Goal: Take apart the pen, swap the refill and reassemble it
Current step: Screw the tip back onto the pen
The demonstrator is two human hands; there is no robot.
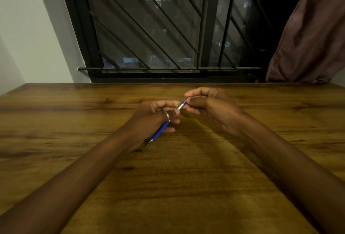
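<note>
A blue and silver pen (160,130) slants above the middle of the wooden table (186,177). My left hand (155,119), with a ring on one finger, is closed around its middle; the blue lower barrel and silver end stick out below the palm. The silver upper part (180,106) points up and right. My right hand (209,106) pinches the thin tip (185,101) that comes out of that silver part, between thumb and forefinger. Whether this tip is the refill or the pen's point I cannot tell.
A dark window with slanted metal bars (158,28) rises behind the table's far edge. A brown curtain (308,37) hangs at the right, and a white wall (28,28) is at the left.
</note>
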